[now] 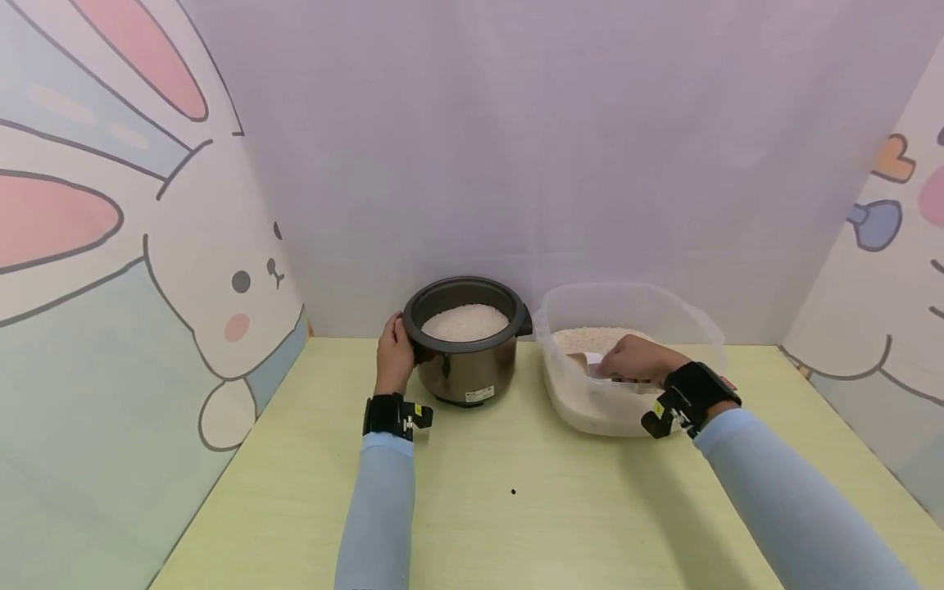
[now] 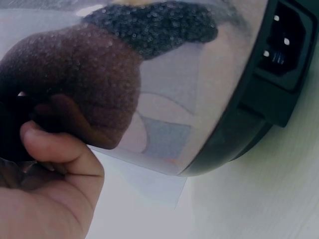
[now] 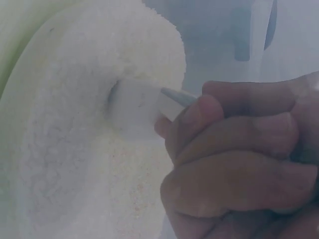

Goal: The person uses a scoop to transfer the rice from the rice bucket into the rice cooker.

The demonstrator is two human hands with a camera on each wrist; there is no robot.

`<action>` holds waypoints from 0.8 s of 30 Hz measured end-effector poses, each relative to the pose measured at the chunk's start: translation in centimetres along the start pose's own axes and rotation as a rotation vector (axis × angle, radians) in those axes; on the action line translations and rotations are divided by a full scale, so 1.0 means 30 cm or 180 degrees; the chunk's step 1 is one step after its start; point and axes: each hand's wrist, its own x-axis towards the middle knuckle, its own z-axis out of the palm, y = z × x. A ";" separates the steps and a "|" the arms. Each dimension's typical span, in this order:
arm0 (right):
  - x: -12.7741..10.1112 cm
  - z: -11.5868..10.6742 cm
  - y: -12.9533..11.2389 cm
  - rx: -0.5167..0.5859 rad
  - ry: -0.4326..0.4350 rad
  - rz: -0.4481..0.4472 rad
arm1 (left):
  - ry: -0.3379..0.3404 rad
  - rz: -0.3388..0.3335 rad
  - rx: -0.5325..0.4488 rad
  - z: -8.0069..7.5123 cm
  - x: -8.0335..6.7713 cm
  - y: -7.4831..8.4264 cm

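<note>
From the head view, the left hand (image 1: pixel 394 358) holds the near-left side of a rice cooker (image 1: pixel 468 373), its fingers at the rim and the dark side handle mostly hidden beneath them. The cooker stands upright on the table (image 1: pixel 457 524), lid off, with white rice (image 1: pixel 466 322) inside. Just to its right is a clear plastic tub (image 1: pixel 615 305) of rice (image 1: pixel 590 338). Over the tub's near side, the right hand (image 1: pixel 640 359) grips a white scoop (image 1: pixel 594 360) whose front end reaches toward the rice. Each wrist wears a black strap with a small camera.

In the left wrist view, thumb and fingers curl around the cooker's black handle (image 2: pixel 14 132), the thumb bent on top; the shiny body fills the middle, with a power socket (image 2: pixel 281 45) at the upper right.

In the right wrist view, the fingers are folded tightly around the scoop's handle. The scoop's white bowl sits against the rice, its far edge blurred, so how deep it goes cannot be told.
</note>
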 end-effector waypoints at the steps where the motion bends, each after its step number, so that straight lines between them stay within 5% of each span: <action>1: 0.000 -0.002 0.002 0.0019 -0.0008 -0.0007 | -0.0002 -0.0006 -0.0010 0.000 -0.001 -0.001; 24: -0.026 -0.015 0.008 0.0518 -0.0054 -0.0179 | 0.0001 0.0029 -0.0016 0.004 -0.006 0.003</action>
